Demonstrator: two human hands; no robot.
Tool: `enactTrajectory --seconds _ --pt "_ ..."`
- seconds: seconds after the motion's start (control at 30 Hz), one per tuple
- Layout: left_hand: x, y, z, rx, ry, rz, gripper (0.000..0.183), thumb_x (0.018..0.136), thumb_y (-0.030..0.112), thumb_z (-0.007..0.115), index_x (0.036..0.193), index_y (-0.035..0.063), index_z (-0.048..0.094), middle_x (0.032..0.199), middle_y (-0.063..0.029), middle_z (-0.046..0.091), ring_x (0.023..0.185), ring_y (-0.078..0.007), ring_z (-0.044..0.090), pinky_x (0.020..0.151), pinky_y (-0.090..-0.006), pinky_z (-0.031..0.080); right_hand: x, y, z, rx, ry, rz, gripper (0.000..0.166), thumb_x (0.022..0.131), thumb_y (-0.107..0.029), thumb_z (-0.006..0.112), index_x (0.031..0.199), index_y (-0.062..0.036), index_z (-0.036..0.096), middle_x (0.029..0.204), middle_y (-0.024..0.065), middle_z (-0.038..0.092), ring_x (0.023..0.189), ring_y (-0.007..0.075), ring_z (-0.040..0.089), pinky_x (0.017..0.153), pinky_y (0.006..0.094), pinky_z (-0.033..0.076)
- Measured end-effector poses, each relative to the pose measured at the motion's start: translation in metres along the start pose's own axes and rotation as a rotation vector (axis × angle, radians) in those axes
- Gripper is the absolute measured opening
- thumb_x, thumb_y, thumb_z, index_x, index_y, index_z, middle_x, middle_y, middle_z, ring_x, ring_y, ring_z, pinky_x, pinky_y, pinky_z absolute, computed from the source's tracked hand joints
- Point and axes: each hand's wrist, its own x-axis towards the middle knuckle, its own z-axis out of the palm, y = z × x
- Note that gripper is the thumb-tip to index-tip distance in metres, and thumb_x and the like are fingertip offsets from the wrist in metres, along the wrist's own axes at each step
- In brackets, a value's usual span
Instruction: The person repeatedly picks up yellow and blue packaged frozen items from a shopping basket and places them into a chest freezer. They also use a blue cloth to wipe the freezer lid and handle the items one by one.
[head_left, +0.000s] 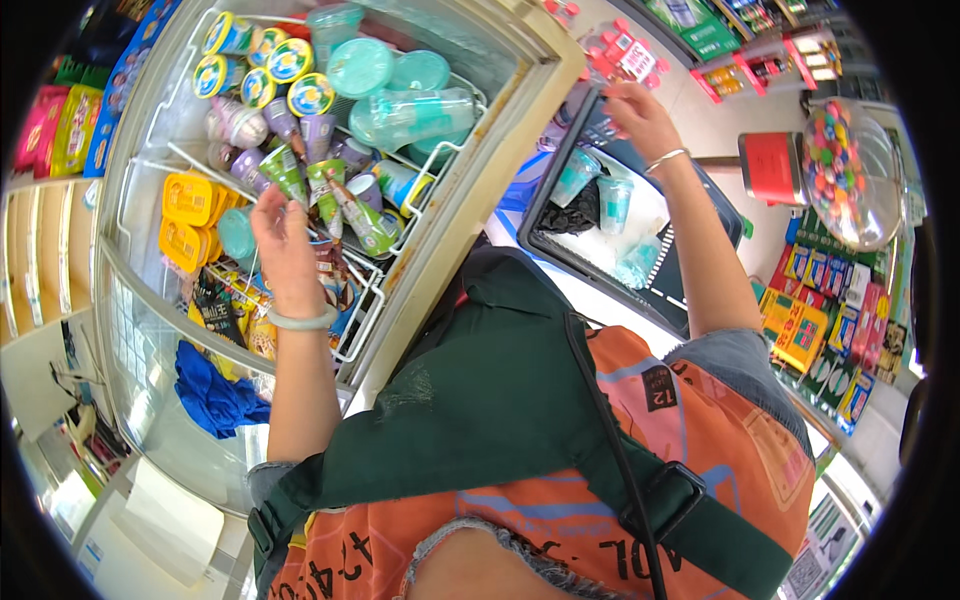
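My left hand (281, 244) is over an open chest freezer (450, 217), fingers loosely bent, with nothing seen in it. Beside it are a small teal cup (237, 232), yellow tubs (187, 199) and wrapped ice cream cones (285, 172). Further in lie yellow-lidded cups (289, 60), purple-wrapped cones (249, 166) and large teal-lidded cups (360, 67). My right hand (637, 120) is raised above a dark plastic crate (529, 225), its fingers apart and apparently holding nothing. Inside the crate are teal-printed cups (615, 204) and a black plastic bag (574, 214).
White wire baskets (367, 330) divide the freezer. A blue cloth (217, 394) lies by its glass lid (150, 360). Wrapped pink-capped bottles (626, 56) stand beyond the crate. At right are a candy globe (851, 172) and shelves of boxed goods (795, 326).
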Motion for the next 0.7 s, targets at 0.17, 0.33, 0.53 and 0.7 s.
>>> enactTrajectory --seconds 0.17,0.33,0.53,0.7 --pt "-0.042 0.035 0.086 -0.182 -0.296 0.081 0.029 0.088 0.011 0.047 0.115 0.0018 0.044 0.103 -0.0073 0.053 0.097 -0.0145 0.049 0.087 -0.0277 0.037 -0.015 0.173 -0.041 0.219 0.299 0.496 0.036 0.081 -0.038 0.055 0.101 -0.0089 0.051 0.072 0.0045 0.055 0.051 0.0156 0.053 0.039 0.028 0.041" --pt "-0.07 0.033 0.133 -0.352 -0.758 -0.31 0.018 0.089 0.013 0.044 0.103 0.0037 0.051 0.094 -0.0038 0.055 0.088 -0.0101 0.05 0.079 -0.0243 0.039 0.015 0.218 0.037 0.693 0.336 1.241 0.069 0.067 -0.071 0.051 0.088 -0.0057 0.047 0.068 0.0085 0.052 0.05 0.0225 0.051 0.043 0.0322 0.042" --pt "-0.076 0.008 0.157 -0.336 -0.879 -0.411 0.022 0.091 0.013 0.043 0.109 0.0034 0.048 0.094 -0.0045 0.054 0.085 -0.0099 0.051 0.075 -0.0232 0.043 0.067 0.276 0.043 0.761 0.495 1.364 0.053 0.072 -0.059 0.056 0.072 -0.0078 0.044 0.051 0.0 0.04 0.039 0.015 0.041 0.04 0.0283 0.038" --pt "-0.071 0.005 0.156 -0.288 -0.888 -0.49 0.022 0.09 0.013 0.044 0.109 0.0029 0.047 0.094 -0.0044 0.054 0.084 -0.0091 0.051 0.074 -0.0228 0.043 0.054 0.25 0.03 0.354 0.452 1.221 0.048 0.074 -0.052 0.056 0.092 -0.0072 0.052 0.081 0.011 0.055 0.056 0.0217 0.052 0.046 0.0339 0.043"
